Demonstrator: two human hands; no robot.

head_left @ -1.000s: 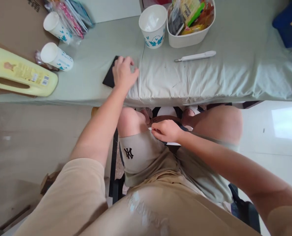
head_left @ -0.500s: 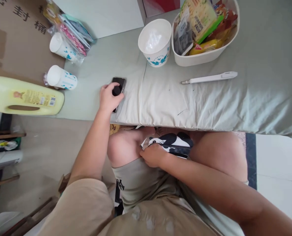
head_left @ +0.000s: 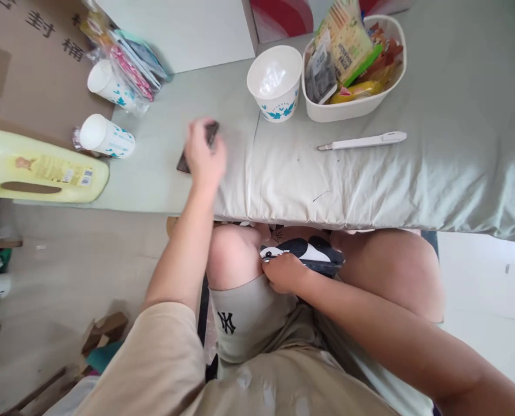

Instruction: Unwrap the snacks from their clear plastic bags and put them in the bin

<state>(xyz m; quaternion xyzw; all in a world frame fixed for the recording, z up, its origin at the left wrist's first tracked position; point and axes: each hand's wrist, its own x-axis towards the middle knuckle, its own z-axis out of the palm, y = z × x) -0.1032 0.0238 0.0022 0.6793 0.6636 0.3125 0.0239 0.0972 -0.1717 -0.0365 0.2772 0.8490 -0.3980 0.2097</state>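
My left hand (head_left: 204, 155) is closed round a black phone (head_left: 211, 132) and holds it tilted just above the pale green cloth of the table (head_left: 370, 185); the hand is blurred by motion. My right hand (head_left: 283, 271) rests in my lap between my knees, its fingers pinched on the edge of a black-and-white panda-patterned thing (head_left: 309, 251). A white pen-shaped tool (head_left: 363, 140) lies on the cloth to the right, apart from both hands.
A paper cup with blue leaves (head_left: 275, 82) and a white basket of snack packets (head_left: 355, 63) stand at the back. Two more cups (head_left: 105, 136), a yellow bottle (head_left: 40, 172), packets and a cardboard box (head_left: 32, 69) crowd the left.
My left hand has taken hold of the phone and lifted it off the cloth, tilting it. My right hand stays in my lap on the panda thing. The camera view shifted slightly.
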